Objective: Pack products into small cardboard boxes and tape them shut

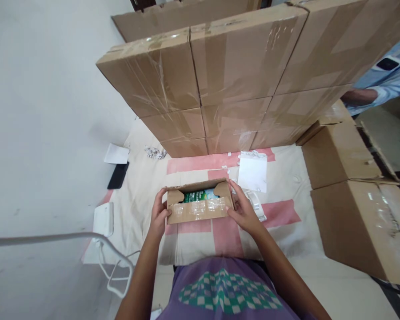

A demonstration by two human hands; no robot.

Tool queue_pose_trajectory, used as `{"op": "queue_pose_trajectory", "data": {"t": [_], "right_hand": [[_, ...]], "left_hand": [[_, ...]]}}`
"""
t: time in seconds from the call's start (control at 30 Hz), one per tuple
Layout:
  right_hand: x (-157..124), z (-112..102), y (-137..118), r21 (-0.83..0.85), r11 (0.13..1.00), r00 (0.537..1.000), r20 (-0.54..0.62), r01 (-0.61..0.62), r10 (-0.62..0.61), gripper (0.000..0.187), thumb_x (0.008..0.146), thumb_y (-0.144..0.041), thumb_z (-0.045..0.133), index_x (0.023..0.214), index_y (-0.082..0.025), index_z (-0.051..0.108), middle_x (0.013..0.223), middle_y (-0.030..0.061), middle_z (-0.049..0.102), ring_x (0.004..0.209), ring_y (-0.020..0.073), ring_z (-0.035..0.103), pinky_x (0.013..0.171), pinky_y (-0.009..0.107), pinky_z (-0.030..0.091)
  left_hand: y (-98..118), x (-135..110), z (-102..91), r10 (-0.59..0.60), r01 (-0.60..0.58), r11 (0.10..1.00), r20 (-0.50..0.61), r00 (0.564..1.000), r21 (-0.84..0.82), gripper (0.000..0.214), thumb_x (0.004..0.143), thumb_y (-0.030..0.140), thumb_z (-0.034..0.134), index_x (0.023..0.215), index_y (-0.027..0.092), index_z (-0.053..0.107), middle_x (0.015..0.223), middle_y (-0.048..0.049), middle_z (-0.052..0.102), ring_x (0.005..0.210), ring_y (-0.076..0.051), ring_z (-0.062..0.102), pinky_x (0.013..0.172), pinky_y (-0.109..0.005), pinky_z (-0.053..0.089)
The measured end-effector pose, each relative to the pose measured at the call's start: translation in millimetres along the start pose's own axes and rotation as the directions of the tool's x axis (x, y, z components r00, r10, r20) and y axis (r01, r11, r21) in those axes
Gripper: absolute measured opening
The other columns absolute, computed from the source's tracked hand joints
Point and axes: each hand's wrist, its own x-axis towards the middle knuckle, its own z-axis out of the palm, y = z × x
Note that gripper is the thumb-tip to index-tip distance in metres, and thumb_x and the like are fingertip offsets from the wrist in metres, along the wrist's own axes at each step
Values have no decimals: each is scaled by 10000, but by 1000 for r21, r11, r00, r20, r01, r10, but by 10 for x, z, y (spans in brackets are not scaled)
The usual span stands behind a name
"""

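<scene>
A small cardboard box [197, 210] sits on the cream and pink cloth [280, 213] in front of me, its top flaps part open. A green and white packet [200, 195] shows inside it. My left hand [159, 214] grips the box's left end, fingers curled round the edge. My right hand [242, 206] holds the right end the same way, fingers over the side flap. Clear tape runs along the box's near flap.
A wall of taped brown cartons [226, 75] stands behind. More cartons [353, 195] lie at the right. A white sheet [252, 173], a white tape dispenser [256, 205], a black phone [118, 175], a white charger [103, 219] with cable and another person's sleeve [383, 84] are around.
</scene>
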Motion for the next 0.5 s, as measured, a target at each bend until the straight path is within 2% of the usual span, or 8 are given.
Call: {"op": "queue_pose_trajectory", "data": {"t": [0.07,0.13,0.2,0.3,0.37,0.43,0.5], "right_hand": [[15,-12,-58,-59,997,999,-17,44,-45,751,881,-176,607,1587,-273,367,1625,101,407,1513,284,387,1234,524,355],[30,-34,-121,-137,986,995,-24,92,-96,579,891,-181,607,1462,-260,547,1582,104,462,1474,277,449,1198,490,417],[44,-57,-199,-230,966,992,-12,121,-127,387,916,-198,598,1292,-243,681,1538,105,519,1419,269,520,1141,448,484],[63,-78,-364,-392,913,993,24,114,-113,288,951,-223,572,1188,-230,736,1492,94,585,1327,260,616,1025,398,574],[74,-79,-494,-508,858,997,47,75,-60,288,960,-235,562,1183,-232,744,1495,77,589,1247,258,675,942,386,617],[85,-75,-606,-617,786,998,64,37,4,296,958,-243,566,1195,-239,744,1511,54,573,1186,260,709,902,393,635],[104,-79,-686,-706,708,993,92,18,67,317,952,-242,581,1231,-250,732,1528,38,552,1135,263,733,889,407,642]], "left_hand": [[-14,25,-27,72,-74,996,39,997,54,537,637,233,630,1172,266,652,1420,-67,547,1333,-330,503,958,-399,501],[-10,38,-36,107,-115,988,80,991,101,346,669,258,637,1013,241,674,1397,-81,541,1366,-341,462,1006,-434,471],[14,40,-17,122,-134,981,91,988,144,229,737,324,660,943,226,671,1397,-95,534,1363,-346,465,1066,-475,427],[80,39,52,121,-129,967,47,992,222,218,850,427,665,885,212,650,1363,-114,556,1358,-330,479,1137,-492,355],[136,50,100,62,-64,969,14,998,239,259,874,452,677,824,205,617,1327,-110,570,1346,-306,490,1138,-454,355],[189,67,132,-15,14,976,5,1000,218,274,845,455,724,839,209,604,1289,-93,577,1308,-282,511,1083,-399,405],[235,83,145,-77,72,978,15,997,196,297,808,444,762,938,225,610,1263,-72,581,1202,-248,564,968,-341,469]]}}
